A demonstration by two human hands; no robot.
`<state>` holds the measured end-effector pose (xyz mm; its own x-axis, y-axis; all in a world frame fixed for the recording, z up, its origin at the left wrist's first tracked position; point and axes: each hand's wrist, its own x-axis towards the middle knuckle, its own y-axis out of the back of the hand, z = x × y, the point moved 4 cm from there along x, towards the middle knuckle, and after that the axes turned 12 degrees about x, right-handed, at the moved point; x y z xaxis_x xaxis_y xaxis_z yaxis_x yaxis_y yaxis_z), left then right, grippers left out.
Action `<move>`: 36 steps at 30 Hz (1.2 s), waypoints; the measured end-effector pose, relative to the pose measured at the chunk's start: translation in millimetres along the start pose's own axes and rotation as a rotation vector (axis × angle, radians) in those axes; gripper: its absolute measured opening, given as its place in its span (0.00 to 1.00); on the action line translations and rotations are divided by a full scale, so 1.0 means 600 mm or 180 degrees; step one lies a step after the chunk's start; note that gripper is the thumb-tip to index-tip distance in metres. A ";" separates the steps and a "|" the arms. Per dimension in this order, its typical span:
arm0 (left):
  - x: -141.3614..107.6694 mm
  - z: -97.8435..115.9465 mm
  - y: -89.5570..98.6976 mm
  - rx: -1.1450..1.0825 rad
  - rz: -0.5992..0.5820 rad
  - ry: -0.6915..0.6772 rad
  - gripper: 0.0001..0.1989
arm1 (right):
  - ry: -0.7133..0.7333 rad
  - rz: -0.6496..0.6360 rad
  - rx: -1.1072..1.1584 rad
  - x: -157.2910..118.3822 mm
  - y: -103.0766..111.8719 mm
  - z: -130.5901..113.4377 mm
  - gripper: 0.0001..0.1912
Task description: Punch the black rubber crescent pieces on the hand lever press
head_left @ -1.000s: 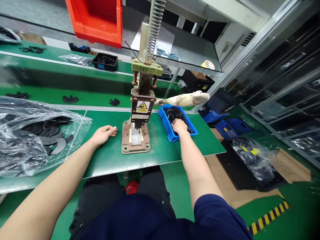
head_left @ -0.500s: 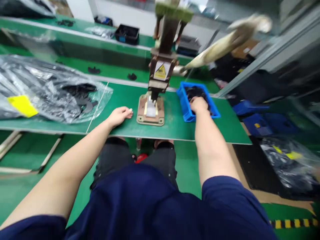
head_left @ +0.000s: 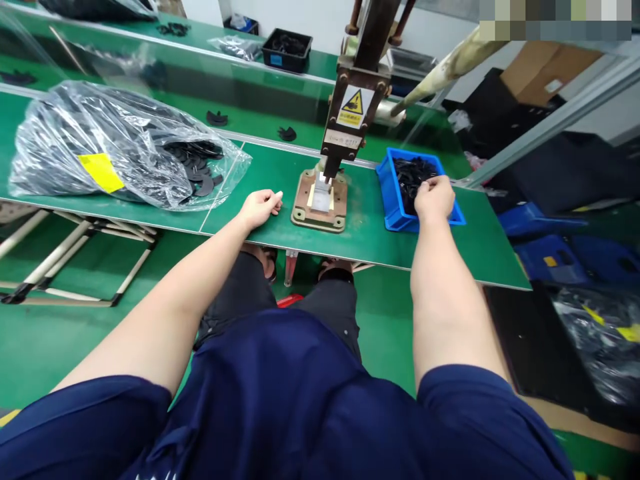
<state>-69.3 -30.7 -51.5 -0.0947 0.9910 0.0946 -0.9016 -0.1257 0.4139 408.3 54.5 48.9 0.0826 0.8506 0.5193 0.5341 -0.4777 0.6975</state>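
Observation:
My right hand point(head_left: 435, 198) is over the near right part of a blue plastic bin point(head_left: 391, 193), its fingers pinched together. Whatever they grip, if anything, is hidden. Small black parts point(head_left: 413, 175) fill the bin. My left hand point(head_left: 261, 207) rests on the green bench with curled fingers, left of the hand press point(head_left: 346, 110); what is in it, if anything, cannot be made out. Under the ram of the press, a pale metal fixture point(head_left: 321, 195) sits on the brown base plate point(head_left: 302, 200).
A clear plastic bag point(head_left: 135, 143) with dark curved parts and a yellow label lies on the left of the bench. Loose black parts point(head_left: 217, 119) lie on the green surface behind. The press's long lever point(head_left: 445, 70) reaches up to the right. A black bin point(head_left: 287, 51) stands farther back.
The camera view has shifted, so the bench appears farther right. My right hand has lifted out from among the black parts towards the bin's near right side. My left hand stays beside the press.

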 end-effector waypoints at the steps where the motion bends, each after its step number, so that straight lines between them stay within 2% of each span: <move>1: 0.000 0.000 -0.001 0.0034 -0.0017 -0.0006 0.23 | -0.0085 0.0090 0.0130 -0.009 0.008 -0.001 0.24; 4: -0.002 0.002 -0.004 0.0072 -0.0019 0.0004 0.21 | -0.0235 0.0246 0.0611 -0.053 0.027 -0.025 0.24; 7: -0.004 0.004 -0.007 0.0082 -0.0039 -0.0053 0.21 | -0.0169 0.0212 0.1116 -0.124 0.029 -0.075 0.22; 13: 0.002 -0.006 -0.014 -0.0010 -0.0174 -0.0156 0.22 | -0.0142 -0.0167 0.1961 -0.299 0.000 -0.188 0.20; 18: 0.000 -0.010 -0.012 0.0029 -0.0223 -0.0300 0.22 | -0.0098 -0.0516 0.2319 -0.395 -0.017 -0.269 0.20; 21: -0.003 -0.011 -0.010 0.0106 -0.0244 -0.0345 0.21 | 0.0002 -0.0661 0.2443 -0.422 -0.020 -0.304 0.21; 25: -0.005 -0.014 -0.008 0.0184 -0.0228 -0.0370 0.20 | 0.0191 -0.0685 0.2584 -0.432 -0.023 -0.330 0.21; 32: -0.009 -0.008 -0.005 0.0370 -0.0192 -0.0509 0.21 | 0.0410 -0.0624 0.2770 -0.431 -0.045 -0.345 0.21; 36: -0.006 -0.007 -0.004 0.0241 -0.0169 -0.0453 0.22 | 0.0537 -0.0653 0.2875 -0.431 -0.060 -0.351 0.22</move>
<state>-68.8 -33.9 -56.6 0.0177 0.9805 0.1957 -0.8688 -0.0818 0.4884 190.8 -194.5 -6.4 -0.1708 0.8223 0.5428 0.9808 0.0894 0.1732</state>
